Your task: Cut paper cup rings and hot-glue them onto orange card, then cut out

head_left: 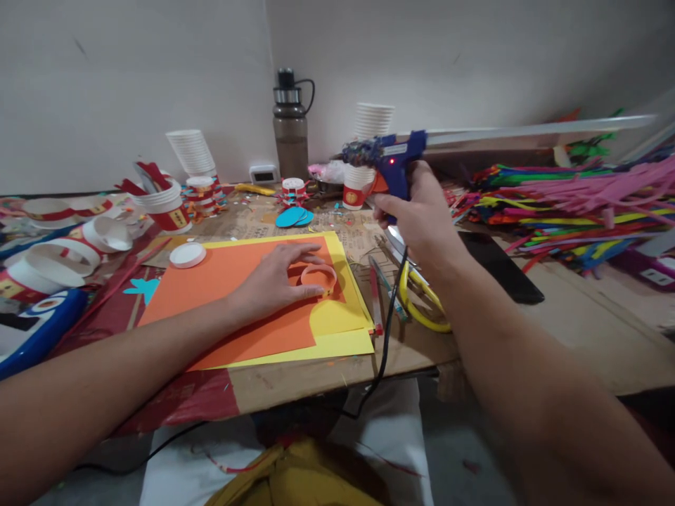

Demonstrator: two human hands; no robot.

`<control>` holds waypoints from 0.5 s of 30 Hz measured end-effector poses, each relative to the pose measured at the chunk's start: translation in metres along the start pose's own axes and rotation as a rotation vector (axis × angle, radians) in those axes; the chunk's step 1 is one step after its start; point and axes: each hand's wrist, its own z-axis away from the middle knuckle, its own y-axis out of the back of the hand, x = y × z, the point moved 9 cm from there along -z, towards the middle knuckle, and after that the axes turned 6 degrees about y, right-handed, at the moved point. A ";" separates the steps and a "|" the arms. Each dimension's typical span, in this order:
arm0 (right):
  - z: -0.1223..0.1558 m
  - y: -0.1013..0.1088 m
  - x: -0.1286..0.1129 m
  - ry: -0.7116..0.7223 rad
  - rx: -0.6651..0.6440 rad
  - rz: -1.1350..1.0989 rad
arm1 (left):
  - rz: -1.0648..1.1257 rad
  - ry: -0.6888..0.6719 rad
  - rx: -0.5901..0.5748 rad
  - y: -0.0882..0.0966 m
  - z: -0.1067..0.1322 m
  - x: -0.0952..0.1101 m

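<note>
Glue gun (396,172) is held up in the right hand (422,212).

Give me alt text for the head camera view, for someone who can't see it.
A person's right hand holds up a blue glue gun with a glowing red light, while the left hand is at a small ring on orange paper. Around them are paper cups, a bottle and bundles of colorful strips.

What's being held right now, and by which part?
Right hand: the blue glue gun, by its handle. Left hand: at the small ring; whether it grips, I can't tell.
</note>
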 end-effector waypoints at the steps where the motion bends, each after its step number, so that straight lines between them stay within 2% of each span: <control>1: 0.001 0.003 -0.007 0.016 -0.003 -0.046 | -0.002 0.003 -0.003 0.000 0.000 -0.001; 3: 0.005 0.007 -0.020 0.031 -0.047 -0.137 | -0.009 0.018 -0.016 -0.001 0.000 -0.002; 7: 0.016 0.010 -0.037 0.048 -0.225 -0.197 | -0.021 0.026 -0.023 -0.001 -0.001 -0.001; 15: 0.041 0.019 -0.032 0.011 -0.473 0.035 | 0.038 0.038 -0.009 -0.002 -0.001 -0.005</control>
